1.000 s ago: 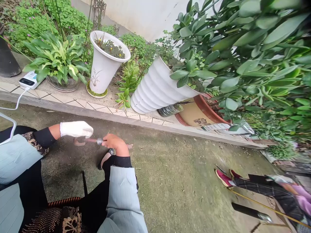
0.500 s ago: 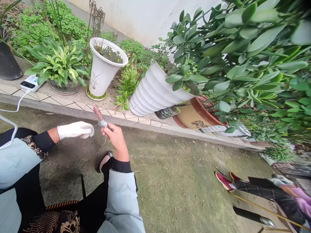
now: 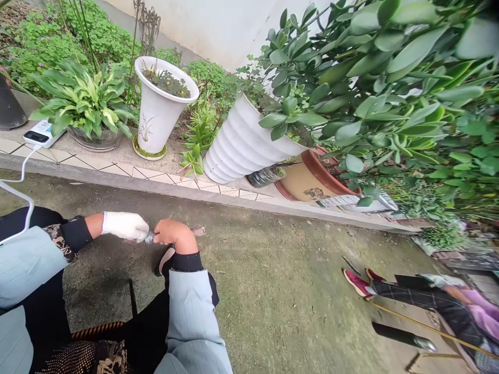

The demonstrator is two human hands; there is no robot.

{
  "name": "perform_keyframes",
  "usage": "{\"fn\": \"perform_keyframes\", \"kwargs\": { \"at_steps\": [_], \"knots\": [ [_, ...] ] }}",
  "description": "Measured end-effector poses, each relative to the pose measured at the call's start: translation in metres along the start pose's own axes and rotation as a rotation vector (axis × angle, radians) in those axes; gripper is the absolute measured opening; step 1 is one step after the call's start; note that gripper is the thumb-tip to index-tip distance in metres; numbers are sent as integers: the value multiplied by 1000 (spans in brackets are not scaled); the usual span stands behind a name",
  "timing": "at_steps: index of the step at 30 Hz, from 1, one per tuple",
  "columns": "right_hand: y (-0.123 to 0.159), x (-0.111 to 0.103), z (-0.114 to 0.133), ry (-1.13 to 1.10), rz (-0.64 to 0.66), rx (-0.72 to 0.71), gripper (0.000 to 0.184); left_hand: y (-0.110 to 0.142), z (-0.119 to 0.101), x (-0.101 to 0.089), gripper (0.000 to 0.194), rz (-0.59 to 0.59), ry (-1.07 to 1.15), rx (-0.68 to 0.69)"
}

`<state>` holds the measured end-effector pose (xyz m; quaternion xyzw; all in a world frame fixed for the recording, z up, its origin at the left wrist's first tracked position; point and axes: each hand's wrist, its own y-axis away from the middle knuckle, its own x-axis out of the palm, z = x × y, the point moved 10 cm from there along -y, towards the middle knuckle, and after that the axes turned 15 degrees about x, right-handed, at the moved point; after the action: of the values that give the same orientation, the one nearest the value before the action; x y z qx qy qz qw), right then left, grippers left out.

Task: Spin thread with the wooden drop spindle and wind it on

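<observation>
The gloved left hand (image 3: 125, 226) and bare right hand (image 3: 172, 232) nearly meet, both curled.

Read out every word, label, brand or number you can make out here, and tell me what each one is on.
No words or numbers are legible.
White device on the ledge: its label and dark display are too small to read.
Smooth white pot: a plant drawing, no readable writing.
Tan pot: a dark motif; I can't tell whether it includes writing.
</observation>
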<state>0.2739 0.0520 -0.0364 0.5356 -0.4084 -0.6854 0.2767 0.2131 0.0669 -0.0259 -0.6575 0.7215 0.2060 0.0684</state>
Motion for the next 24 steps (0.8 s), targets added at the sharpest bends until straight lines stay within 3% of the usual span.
{"fn": "perform_keyframes", "kwargs": {
  "at_steps": [4,8,10,12,15,17,20,22,24],
  "knots": [
    [-3,6,-5,-248,164,-123,13,4,-5,-2,22,-41,-4,4],
    [-20,28,5,-246,315,-133,11,8,-9,-20,19,-164,-265,-30],
    [-22,37,17,-281,398,-196,9,10,-11,-26,20,-208,-284,-55],
    [-18,36,25,-342,433,-289,10,10,-13,-22,23,-173,-210,-55],
    [-6,24,22,-404,414,-380,13,12,-11,-6,30,-9,-73,-92],
    [1,16,17,-409,365,-408,14,15,-7,0,32,29,-59,-148],
    [5,5,14,-385,216,-387,12,15,-4,-7,28,-78,-103,-166],
    [9,-12,11,-376,-12,-347,9,13,-7,-15,27,-197,-111,-108],
    [27,-44,4,-436,-379,-355,6,13,-6,-25,24,-320,-50,-66]
  ]
}}
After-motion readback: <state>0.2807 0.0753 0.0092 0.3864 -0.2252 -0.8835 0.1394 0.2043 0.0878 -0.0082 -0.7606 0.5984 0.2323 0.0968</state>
